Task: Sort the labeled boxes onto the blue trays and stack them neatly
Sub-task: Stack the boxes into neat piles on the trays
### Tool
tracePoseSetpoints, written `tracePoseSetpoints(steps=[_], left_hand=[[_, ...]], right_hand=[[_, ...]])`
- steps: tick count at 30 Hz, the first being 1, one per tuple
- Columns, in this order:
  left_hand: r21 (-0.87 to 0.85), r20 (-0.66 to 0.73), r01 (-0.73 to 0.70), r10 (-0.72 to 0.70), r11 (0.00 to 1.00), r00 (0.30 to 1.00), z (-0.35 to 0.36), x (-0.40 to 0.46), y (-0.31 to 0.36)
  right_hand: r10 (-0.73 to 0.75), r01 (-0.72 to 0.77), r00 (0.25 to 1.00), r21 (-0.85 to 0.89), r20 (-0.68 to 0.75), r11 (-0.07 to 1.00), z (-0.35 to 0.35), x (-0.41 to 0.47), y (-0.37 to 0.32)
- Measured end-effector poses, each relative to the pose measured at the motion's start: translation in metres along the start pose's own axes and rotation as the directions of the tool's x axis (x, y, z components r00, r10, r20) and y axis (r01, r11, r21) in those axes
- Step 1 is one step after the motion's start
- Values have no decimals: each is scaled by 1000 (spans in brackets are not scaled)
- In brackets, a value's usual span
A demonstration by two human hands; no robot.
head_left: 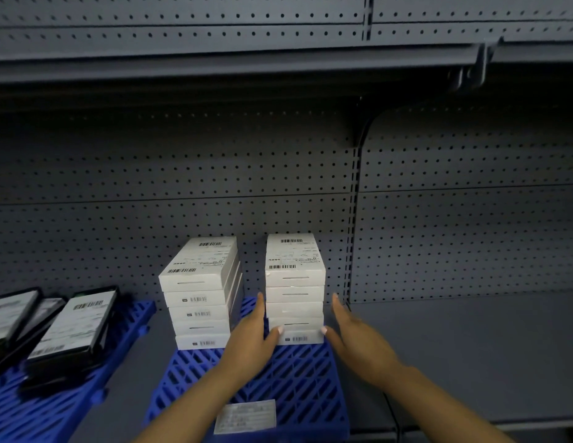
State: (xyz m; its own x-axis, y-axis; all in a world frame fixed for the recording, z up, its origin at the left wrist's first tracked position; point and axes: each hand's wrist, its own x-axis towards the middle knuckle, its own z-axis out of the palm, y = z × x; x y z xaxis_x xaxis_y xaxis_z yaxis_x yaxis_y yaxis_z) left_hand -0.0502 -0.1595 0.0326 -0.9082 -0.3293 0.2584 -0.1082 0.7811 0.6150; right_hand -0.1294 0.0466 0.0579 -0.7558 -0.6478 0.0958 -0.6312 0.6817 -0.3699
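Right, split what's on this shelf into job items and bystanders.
Job: right white stack, flanked by left hand and right hand; left white stack; middle blue tray; black boxes on left blue tray.

Bystanders: pegboard; upper shelf.

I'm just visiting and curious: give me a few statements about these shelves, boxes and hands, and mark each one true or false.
1. Two stacks of white boxes stand on the middle blue tray. True: a left stack and a right stack.
2. The left hand and right hand flank the right stack near its base. True.
3. The black boxes stand upright in a neat pile. False: they lie leaning on the left blue tray.
4. The right hand holds a box in the air. False: it holds nothing; its fingers are straight beside the stack.
5. A label lies on the middle tray's near edge. True.
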Motion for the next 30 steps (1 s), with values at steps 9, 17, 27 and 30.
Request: tracePoseSetpoints(steps=[9, 17, 27, 30], left_hand=[[-75, -142, -58, 46, 995, 989, 5, 5, 3], [-67, -139, -50, 41, 996, 989, 6, 12, 1], [-15, -79, -55, 54, 998, 995, 3, 11, -3], [-14, 4, -51, 51, 999, 999, 5, 6, -10]], right_hand=[[-10, 8, 996, -23, -88, 1000, 12, 32, -3], [-33, 33, 996, 2, -83, 999, 7, 32, -1], [-71, 75, 994, 46, -88, 996, 11, 34, 6], [-37, 38, 999, 63, -12, 997, 20, 32, 12]])
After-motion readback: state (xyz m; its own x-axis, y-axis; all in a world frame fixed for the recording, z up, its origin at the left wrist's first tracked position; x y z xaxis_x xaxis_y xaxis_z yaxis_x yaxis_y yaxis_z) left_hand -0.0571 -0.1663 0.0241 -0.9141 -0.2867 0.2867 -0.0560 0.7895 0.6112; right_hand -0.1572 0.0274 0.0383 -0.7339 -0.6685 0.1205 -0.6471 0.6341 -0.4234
